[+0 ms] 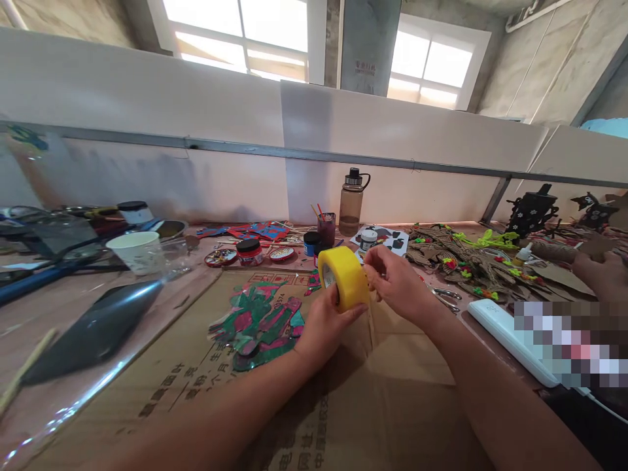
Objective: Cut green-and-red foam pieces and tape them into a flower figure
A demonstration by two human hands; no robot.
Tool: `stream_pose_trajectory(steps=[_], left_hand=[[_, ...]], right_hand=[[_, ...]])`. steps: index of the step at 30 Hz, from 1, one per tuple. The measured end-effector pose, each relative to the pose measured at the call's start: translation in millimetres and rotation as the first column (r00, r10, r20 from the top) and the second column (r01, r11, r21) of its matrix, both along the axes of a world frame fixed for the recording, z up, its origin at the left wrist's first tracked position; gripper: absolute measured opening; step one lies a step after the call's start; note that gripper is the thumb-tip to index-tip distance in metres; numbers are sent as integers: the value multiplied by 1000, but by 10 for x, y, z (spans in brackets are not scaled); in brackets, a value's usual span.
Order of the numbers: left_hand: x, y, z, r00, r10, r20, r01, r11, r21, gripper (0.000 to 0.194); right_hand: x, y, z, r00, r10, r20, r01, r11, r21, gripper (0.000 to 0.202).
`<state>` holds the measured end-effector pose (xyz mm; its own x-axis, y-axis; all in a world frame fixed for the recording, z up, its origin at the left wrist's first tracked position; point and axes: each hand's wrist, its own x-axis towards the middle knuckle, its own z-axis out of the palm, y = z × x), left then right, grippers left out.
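A wide roll of yellow tape [349,278] is held upright above a cardboard sheet [407,399]. My left hand [330,320] grips its lower side, with fingers inside the ring and the thumb on the outer face. My right hand [395,281] is at the roll's right side, its thumb and fingers pinched together close to the tape surface; whatever lies between the fingertips is too small to make out. Left of the roll, green and pink painted cutouts [260,324] lie on the cardboard.
Paint jars [249,252], a cup with brushes [326,229] and a brown bottle [350,206] stand behind. A paper cup [135,252] is left. At right are brown cutouts [456,261], pliers [447,297], a white power bank [510,340] and another person's hand [606,281].
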<state>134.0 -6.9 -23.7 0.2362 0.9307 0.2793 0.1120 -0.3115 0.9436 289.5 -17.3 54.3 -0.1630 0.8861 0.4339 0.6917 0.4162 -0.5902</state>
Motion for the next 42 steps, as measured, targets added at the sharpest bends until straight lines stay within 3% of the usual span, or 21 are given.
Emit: stream_pose_trajectory(steps=[3,9,16,22,28,32,36,39,42], left_hand=[[-4,13,-5,1000,-3,-4,3,1000,7,38],[-11,-4,4,998,28,-65,-29,1000,-4,35],[-10,-36,42,999,10,-44,-10,1000,-7,34],[-30,9,37,1000,-18,3,18,1000,8,34],[-27,23,45,996,-75,48,75,997,-3,35],[-20,86,69,998,-28,62,29,999,-21,32],[-42,180,118,992,25,125,-18,998,-59,42],[-46,199,145,966,-56,254,92,987,-133,51],[-26,190,132,933,-106,345,161,978,-133,52]], right_hand=[[34,18,-22,997,68,-34,-63,990,127,16],[1,33,-72,994,-18,110,-18,948,318,12],[-134,-30,-73,940,-203,274,155,970,186,14],[-168,-71,-78,959,-150,242,132,987,89,16],[-138,-99,-61,956,-115,270,98,992,76,12],[-204,-175,-69,951,-85,297,63,995,82,17],[-248,-229,-72,978,3,208,-14,999,52,13],[-227,-194,-62,996,9,84,-16,996,84,14],[-202,-130,-70,1000,14,-2,-13,977,214,14]])
